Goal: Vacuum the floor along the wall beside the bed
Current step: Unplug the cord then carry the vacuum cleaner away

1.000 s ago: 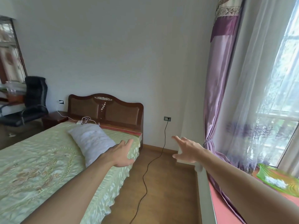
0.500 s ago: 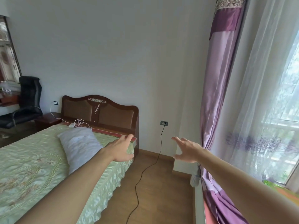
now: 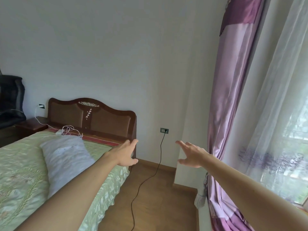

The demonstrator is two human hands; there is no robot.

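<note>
Soft daylight enters through the sheer white curtain (image 3: 275,114) at right, overexposed there. The plain white wall (image 3: 108,55) is evenly lit. Wide-angle bending at edges; slight overall softness.

Bed (image 3: 25,172) at left, pillow (image 3: 66,157) on it, headboard (image 3: 91,117) at its far end against the far wall (image 3: 116,55), nightstand (image 3: 31,125) left of the headboard, chair (image 3: 10,100) far left, floor (image 3: 158,197) right of the bed, cable (image 3: 160,150) running along it up to a wall socket (image 3: 164,130), curtain (image 3: 230,114) at right.

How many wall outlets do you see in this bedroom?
2. One outlet is left of the headboard with a white cable; the other outlet is right of it with a black cord. More may hide behind furniture.
</note>
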